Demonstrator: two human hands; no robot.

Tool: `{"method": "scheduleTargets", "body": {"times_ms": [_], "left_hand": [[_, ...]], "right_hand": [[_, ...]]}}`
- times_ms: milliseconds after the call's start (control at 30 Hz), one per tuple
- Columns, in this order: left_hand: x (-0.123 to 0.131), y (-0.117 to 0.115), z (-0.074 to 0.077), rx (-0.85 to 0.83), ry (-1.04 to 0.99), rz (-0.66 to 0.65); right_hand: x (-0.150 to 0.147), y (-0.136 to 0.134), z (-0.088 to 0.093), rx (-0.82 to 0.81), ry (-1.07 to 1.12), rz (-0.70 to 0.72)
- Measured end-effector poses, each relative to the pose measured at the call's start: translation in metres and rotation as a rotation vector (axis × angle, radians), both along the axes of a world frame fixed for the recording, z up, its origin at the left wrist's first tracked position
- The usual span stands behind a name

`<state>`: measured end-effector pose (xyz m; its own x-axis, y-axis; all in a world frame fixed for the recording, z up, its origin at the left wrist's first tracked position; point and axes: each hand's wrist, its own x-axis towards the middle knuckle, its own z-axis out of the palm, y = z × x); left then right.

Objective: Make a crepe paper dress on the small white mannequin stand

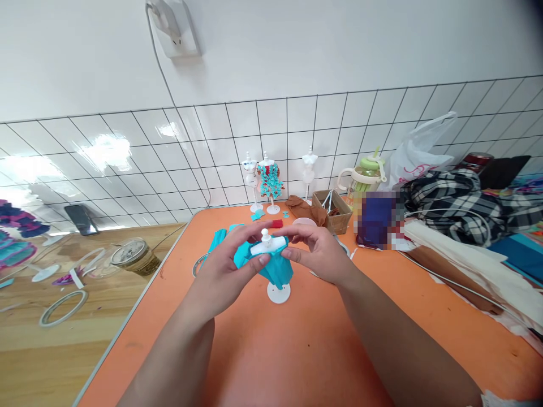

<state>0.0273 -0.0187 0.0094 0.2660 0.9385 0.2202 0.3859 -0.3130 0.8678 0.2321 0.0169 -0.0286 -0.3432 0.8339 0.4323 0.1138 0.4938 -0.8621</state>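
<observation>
A small white dress-form mannequin (271, 245) stands upright on its round base on the orange tabletop, in front of me. Turquoise crepe-like paper (278, 272) wraps its body below the shoulders. My left hand (224, 263) curls round the left side, with its thumb pressing the paper's top edge at the front. On the other side, my right hand (324, 251) pinches the upper edge near the shoulder between thumb and fingers. More turquoise paper (217, 242) lies behind my left hand, partly hidden by it.
Behind stand a mannequin in a turquoise ruffled dress (270, 180) and two bare white ones. A cardboard box (333, 212), a green-lidded jug (368, 174) and plaid cloth (445, 198) are on the right. A tape roll (63, 308) and a jar (134, 257) rest on the wooden table at left.
</observation>
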Motion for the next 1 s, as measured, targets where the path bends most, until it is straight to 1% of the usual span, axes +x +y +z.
{"method": "scheduleTargets", "body": {"times_ms": [67,167,267,300,400,433,500,567,600,667,800,933,1000], "left_hand": [[0.003,0.000,-0.001,0.019,-0.047,0.037],[0.007,0.004,-0.005,0.091,-0.113,0.087],[0.006,0.008,-0.008,0.143,-0.121,0.152],[0.005,0.009,-0.008,0.115,-0.107,0.142],[0.001,0.010,-0.005,-0.037,-0.036,0.056],[0.000,0.010,-0.005,-0.074,-0.013,0.050],[0.003,0.008,-0.006,-0.089,0.001,0.089],[0.010,0.007,-0.010,-0.056,-0.052,0.134],[0.014,0.007,-0.012,-0.050,-0.099,0.137],[0.022,0.008,-0.018,-0.104,-0.210,0.089],[0.030,0.013,-0.027,-0.300,-0.407,-0.051],[0.028,0.024,-0.036,-0.289,-0.495,-0.055],[0.026,0.031,-0.042,-0.283,-0.510,-0.120]], "right_hand": [[0.001,0.001,-0.001,0.021,-0.030,-0.027],[0.002,0.005,-0.005,0.053,-0.009,-0.045],[0.002,0.009,-0.009,0.067,0.025,-0.041],[0.002,0.010,-0.010,0.068,0.027,-0.037],[0.003,0.012,-0.010,0.069,0.028,-0.050],[0.003,0.012,-0.010,0.073,0.031,-0.056],[0.003,0.011,-0.009,0.090,0.035,-0.066],[0.001,0.009,-0.008,0.122,0.034,-0.082],[0.000,0.007,-0.006,0.136,0.031,-0.098],[-0.002,0.003,-0.004,0.155,0.022,-0.130],[-0.003,-0.001,0.000,0.191,-0.004,-0.150],[-0.001,-0.001,0.002,0.177,-0.044,-0.167],[-0.001,-0.001,0.003,0.150,-0.059,-0.164]]}}
